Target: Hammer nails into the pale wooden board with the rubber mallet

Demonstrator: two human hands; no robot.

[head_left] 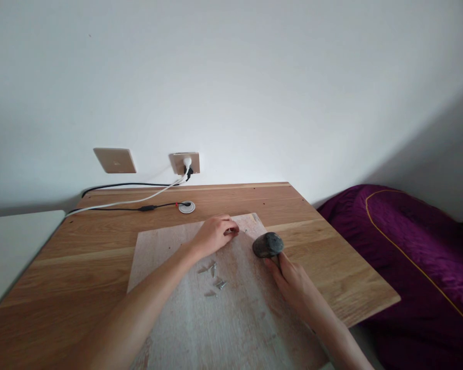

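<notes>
Spanning the near foreground, a whitish, scuffed board is lying on a wood-grain table, slightly askew. Left forearm is crossing its left part; right forearm is slanting in from lower right. Small loose fasteners are lying scattered mid-board between the arms, exact type too small to tell. Right hand is wrapping its fingers around a mallet's handle; the dark mallet head is showing just past the fist, by the board's right edge, contact with board: cannot tell. Left hand is sitting over the board's far part, fingers curling in, tips nearly meeting; cannot tell if anything is between them. A tiny nail-like piece is showing just beside those fingertips. Purple fabric is bulging up right of the table; a white panel is sitting at left. Beyond the board, a black cable is running left from a round grommet. A white cable is running up to a wall socket; a beige plate is sitting left of it on the white wall.
</notes>
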